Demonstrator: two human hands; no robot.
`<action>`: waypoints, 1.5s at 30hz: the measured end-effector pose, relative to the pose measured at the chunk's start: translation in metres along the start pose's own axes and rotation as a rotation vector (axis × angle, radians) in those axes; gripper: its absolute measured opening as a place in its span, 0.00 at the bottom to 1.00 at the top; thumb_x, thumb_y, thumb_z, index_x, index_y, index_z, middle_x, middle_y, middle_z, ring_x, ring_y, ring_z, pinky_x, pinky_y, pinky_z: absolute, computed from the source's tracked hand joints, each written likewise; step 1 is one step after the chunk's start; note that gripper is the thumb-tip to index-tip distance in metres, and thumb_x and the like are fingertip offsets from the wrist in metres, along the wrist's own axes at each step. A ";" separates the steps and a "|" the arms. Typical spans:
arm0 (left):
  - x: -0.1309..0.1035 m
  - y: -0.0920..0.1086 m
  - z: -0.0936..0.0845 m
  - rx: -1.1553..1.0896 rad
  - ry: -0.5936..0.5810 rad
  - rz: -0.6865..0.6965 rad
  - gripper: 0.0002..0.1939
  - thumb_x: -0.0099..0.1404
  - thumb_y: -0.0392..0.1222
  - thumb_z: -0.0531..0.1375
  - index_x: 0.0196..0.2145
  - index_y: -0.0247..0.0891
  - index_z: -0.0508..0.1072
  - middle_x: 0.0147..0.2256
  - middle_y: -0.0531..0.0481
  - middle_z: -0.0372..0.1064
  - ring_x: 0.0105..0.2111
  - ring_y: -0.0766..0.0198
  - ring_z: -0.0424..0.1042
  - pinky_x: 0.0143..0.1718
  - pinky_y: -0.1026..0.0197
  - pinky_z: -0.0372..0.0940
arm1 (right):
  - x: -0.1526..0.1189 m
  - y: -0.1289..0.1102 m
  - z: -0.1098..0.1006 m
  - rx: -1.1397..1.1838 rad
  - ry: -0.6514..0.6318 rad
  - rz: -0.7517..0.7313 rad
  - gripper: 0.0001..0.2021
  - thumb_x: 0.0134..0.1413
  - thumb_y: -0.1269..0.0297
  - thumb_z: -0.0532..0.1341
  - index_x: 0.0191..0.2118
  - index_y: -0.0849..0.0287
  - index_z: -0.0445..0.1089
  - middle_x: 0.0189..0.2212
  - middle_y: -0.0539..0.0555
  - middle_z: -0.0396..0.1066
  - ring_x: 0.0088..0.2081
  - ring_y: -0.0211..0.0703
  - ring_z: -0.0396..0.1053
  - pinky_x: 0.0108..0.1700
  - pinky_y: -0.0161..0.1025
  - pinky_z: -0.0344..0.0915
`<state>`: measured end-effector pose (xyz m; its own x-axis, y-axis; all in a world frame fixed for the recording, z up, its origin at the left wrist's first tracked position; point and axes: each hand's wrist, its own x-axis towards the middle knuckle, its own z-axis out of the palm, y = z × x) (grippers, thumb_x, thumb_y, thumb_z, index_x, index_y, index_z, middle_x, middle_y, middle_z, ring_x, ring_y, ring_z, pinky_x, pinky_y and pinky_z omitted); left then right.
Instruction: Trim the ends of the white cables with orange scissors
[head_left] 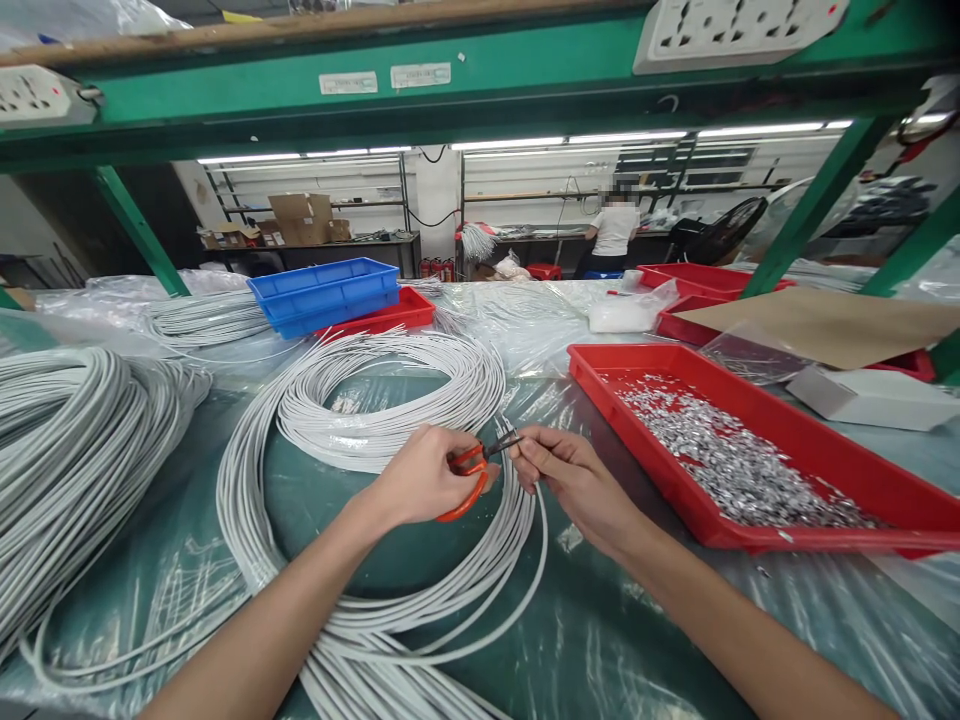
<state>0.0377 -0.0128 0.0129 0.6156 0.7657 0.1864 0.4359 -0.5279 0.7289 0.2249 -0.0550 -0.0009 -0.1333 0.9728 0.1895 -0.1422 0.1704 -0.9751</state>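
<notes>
My left hand (431, 472) is closed around the orange handles of a pair of scissors (471, 500), whose dark blades point right toward my other hand. My right hand (566, 475) pinches the end of a white cable (541, 545) at the blade tips. Whether a small part sits on that cable end is too small to tell. Beneath both hands lies a large loose coil of white cable (247, 480), with a second coil (390, 440) overlapping its far side.
A red tray (765, 540) of small silvery pieces stands at the right. More cable coils (67, 470) lie at the left. Blue bins (322, 295) sit behind the coils. Green shelf posts (142, 230) rise beyond. A person (615, 232) is in the background.
</notes>
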 end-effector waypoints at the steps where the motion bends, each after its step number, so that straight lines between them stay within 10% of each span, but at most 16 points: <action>1: 0.000 0.000 0.000 -0.013 -0.012 -0.008 0.19 0.59 0.45 0.57 0.20 0.38 0.50 0.22 0.56 0.41 0.24 0.69 0.43 0.22 0.64 0.41 | 0.000 0.000 0.000 0.006 -0.019 0.004 0.15 0.53 0.52 0.64 0.28 0.61 0.71 0.19 0.47 0.57 0.23 0.35 0.54 0.27 0.36 0.55; 29: -0.004 0.004 -0.013 -0.009 -0.169 -0.038 0.21 0.59 0.46 0.60 0.18 0.37 0.53 0.18 0.58 0.44 0.21 0.72 0.43 0.19 0.66 0.40 | 0.001 -0.002 -0.013 0.052 -0.210 0.156 0.13 0.54 0.55 0.65 0.31 0.63 0.75 0.17 0.48 0.59 0.22 0.35 0.57 0.28 0.36 0.55; 45: -0.003 0.007 -0.012 -0.189 -0.246 -0.172 0.21 0.59 0.53 0.60 0.18 0.36 0.64 0.16 0.53 0.63 0.14 0.71 0.59 0.14 0.69 0.52 | -0.007 0.001 -0.002 -0.476 0.096 -0.273 0.11 0.58 0.62 0.61 0.26 0.59 0.65 0.23 0.48 0.65 0.27 0.37 0.61 0.32 0.36 0.59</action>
<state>0.0313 -0.0149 0.0255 0.6935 0.7139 -0.0971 0.4319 -0.3041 0.8491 0.2275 -0.0609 -0.0039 -0.0605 0.8893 0.4533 0.3023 0.4491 -0.8408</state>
